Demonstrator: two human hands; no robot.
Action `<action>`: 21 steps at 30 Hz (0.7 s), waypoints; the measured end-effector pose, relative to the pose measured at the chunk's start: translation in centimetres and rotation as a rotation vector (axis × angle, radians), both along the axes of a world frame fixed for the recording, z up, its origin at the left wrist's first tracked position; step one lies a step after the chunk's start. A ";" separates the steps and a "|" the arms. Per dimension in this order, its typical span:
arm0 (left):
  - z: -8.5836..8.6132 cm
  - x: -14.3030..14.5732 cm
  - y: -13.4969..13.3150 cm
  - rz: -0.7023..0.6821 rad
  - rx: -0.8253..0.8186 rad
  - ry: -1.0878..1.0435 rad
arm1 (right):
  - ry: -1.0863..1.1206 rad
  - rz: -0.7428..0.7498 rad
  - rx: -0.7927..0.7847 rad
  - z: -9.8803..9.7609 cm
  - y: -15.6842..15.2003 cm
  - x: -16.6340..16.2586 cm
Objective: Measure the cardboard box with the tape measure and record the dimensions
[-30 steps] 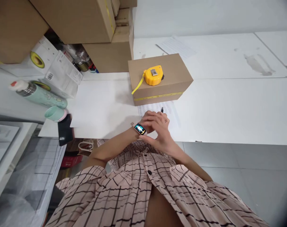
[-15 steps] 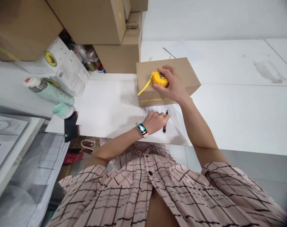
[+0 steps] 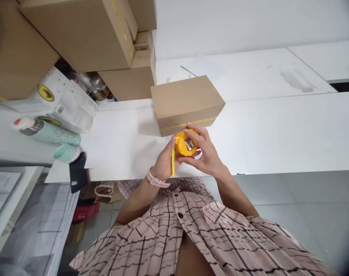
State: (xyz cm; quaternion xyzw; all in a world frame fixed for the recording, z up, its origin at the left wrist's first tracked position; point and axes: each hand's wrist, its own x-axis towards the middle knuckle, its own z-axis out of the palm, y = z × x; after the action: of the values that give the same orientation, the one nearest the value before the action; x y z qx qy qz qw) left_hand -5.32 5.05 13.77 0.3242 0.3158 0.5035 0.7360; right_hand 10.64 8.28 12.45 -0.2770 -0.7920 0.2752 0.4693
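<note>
Both of my hands hold a yellow tape measure [image 3: 181, 144] near the front edge of the white table [image 3: 266, 134]. My left hand [image 3: 163, 163] grips its left side, thumb on top, and a yellow wrist strap [image 3: 172, 163] dangles over that hand. From the right, my right hand [image 3: 204, 149] curls its fingers and thumb around the case. A metal piece [image 3: 189, 144] shows on the case's upper face. Right behind my hands lies a closed cardboard box [image 3: 186, 97] with a yellow strip along its front. A printed sheet beneath my hands is mostly hidden.
Large cardboard boxes [image 3: 76, 34] are stacked at the back left. A mint bottle [image 3: 50, 132], its cup [image 3: 65, 153], a black phone [image 3: 77, 174] and a white carton [image 3: 68, 103] sit at the left. White paper [image 3: 117, 138] covers the table's left part.
My right hand has brought the tape measure off the box top toward me. My left hand has turned over and now grips it too. The red-and-black pen is out of sight.
</note>
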 end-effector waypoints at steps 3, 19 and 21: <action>-0.4 -0.2 -0.3 0.028 0.053 0.031 | 0.005 0.023 -0.032 0.2 -0.6 0.6; -1.1 -2.1 1.1 -0.364 -0.138 0.100 | 0.303 0.028 -0.388 0.4 -0.4 2.0; -1.7 -1.6 1.1 -0.391 -0.243 0.066 | 0.312 0.038 -0.414 0.3 -0.5 1.8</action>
State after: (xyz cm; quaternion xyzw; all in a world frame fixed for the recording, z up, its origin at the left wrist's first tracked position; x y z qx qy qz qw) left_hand -6.91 6.17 12.06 0.3045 0.3294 0.2985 0.8424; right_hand 12.45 7.75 12.76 -0.3066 -0.6419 0.4798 0.5136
